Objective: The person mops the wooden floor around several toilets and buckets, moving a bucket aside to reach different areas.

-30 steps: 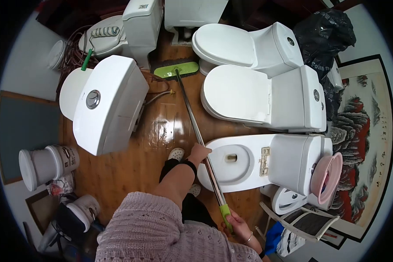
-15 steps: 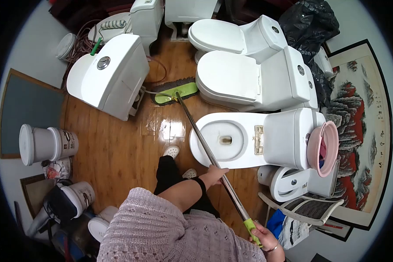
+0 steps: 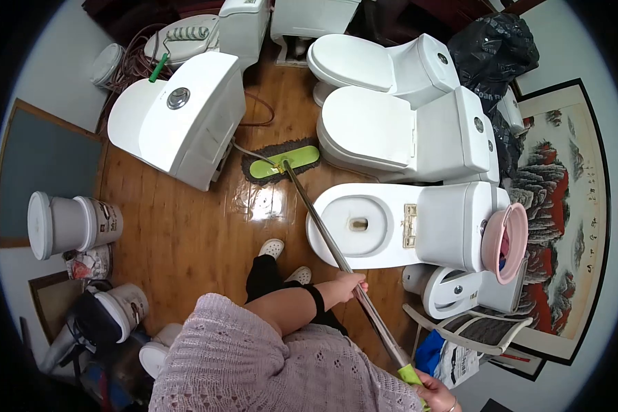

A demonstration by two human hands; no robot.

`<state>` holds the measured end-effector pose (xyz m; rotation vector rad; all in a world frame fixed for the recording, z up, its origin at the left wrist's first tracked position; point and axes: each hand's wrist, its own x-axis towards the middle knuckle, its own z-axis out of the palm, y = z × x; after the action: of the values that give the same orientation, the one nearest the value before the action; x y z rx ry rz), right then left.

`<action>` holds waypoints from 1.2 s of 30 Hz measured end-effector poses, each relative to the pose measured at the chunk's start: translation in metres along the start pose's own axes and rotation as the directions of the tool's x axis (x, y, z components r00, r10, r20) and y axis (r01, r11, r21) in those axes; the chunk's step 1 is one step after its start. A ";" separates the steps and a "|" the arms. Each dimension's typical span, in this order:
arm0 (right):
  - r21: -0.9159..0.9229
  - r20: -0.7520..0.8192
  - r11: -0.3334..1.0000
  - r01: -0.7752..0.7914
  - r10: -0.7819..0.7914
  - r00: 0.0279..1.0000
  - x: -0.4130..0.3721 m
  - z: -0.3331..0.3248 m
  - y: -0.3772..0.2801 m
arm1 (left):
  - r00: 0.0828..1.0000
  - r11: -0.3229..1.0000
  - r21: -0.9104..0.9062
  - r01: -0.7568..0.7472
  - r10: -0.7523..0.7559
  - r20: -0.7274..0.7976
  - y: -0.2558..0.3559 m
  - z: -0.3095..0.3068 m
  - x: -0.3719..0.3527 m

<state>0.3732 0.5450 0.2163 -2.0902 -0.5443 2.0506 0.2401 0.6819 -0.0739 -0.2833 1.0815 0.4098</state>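
Mop point(image 3: 255, 174) flat on the floor point(image 3: 185, 254), hose point(image 3: 249, 151) touching its plate point(image 3: 305, 157); left hand point(image 3: 348, 287) wrapped round the pole point(image 3: 382, 331), right hand point(image 3: 438, 394) closed on the grip point(image 3: 410, 376): 2-handed, light pressure, ease clear of that hose!

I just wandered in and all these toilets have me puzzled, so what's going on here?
A person is holding a long mop with both hands. The left hand grips the metal pole partway along, and the right hand the green grip at its near end. The mop head lies on the wooden floor between two of several white toilets, with a thin hose reaching it.
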 end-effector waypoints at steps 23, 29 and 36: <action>-0.118 -0.128 0.910 -0.398 0.384 0.915 -0.081 -0.005 -0.037 | 0.975 0.891 0.405 0.205 -0.222 -0.004 -0.027 -0.017 -0.026; -0.051 -0.104 0.949 -0.311 0.305 0.947 -0.073 -0.005 -0.022 | 0.940 0.868 0.416 0.270 -0.330 0.080 -0.026 -0.025 -0.016; -0.048 -0.104 0.999 -0.026 0.021 0.994 -0.021 0.033 0.027 | 0.909 0.714 0.696 0.075 -0.336 0.246 -0.017 -0.086 0.055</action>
<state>0.3443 0.5076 0.2244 -2.2264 -0.5619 1.9466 0.2022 0.6405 -0.1607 0.3186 0.7575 -0.1608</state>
